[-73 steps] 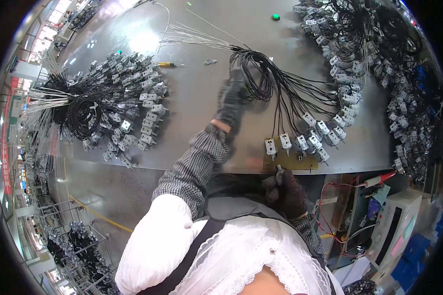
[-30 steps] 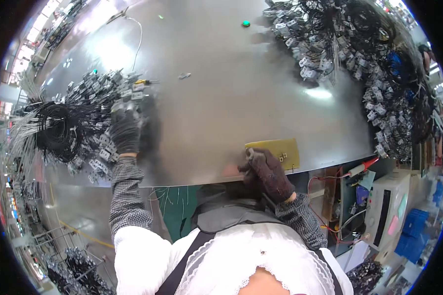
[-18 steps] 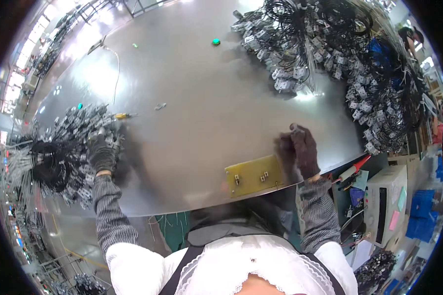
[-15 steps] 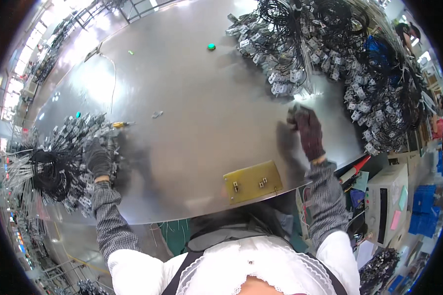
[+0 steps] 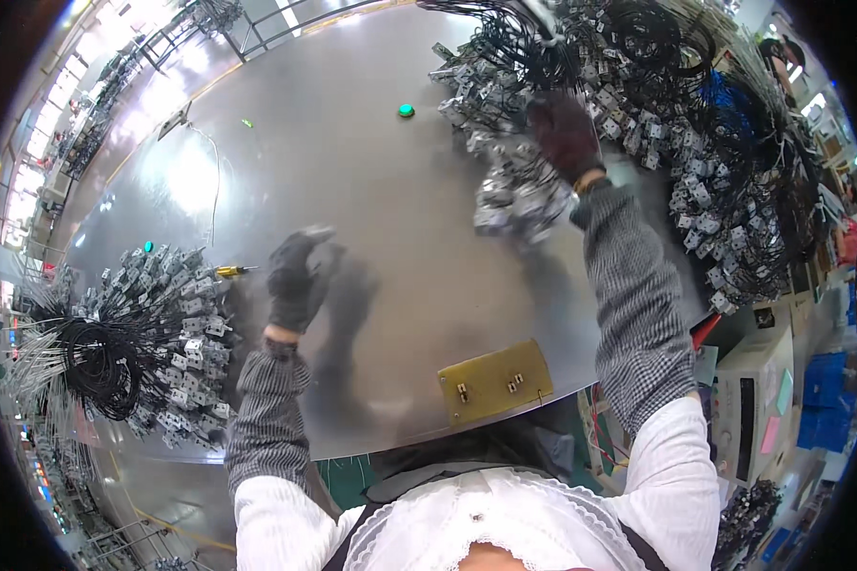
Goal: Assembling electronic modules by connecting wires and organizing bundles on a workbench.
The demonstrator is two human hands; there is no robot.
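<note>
My right hand [image 5: 564,135], in a dark maroon glove, is closed on a bundle of black cables with grey metal connectors [image 5: 519,190] at the back right. The connectors on its near end are smeared by motion. My left hand [image 5: 297,278], in a dark grey glove, is over the middle left of the metal table [image 5: 419,257]. Its fingers look apart, though blurred, and a small pale piece [image 5: 320,231] shows at their tips; whether they touch it I cannot tell. Left of that hand lies another cable bundle [image 5: 176,352], connectors fanned toward me.
A yellow fixture plate [image 5: 495,381] lies at the near edge. A yellow-handled tool [image 5: 233,271] sits beside the left bundle. Further cable bundles [image 5: 705,190] heap along the right. A green button-like piece [image 5: 407,110] is at the far middle. A pale machine box [image 5: 752,400] stands right, below the table.
My left hand has left the left bundle and moved right over the table. My right hand has reached farther away and taken hold of the back cable bundle, whose connectors have shifted left and nearer.
</note>
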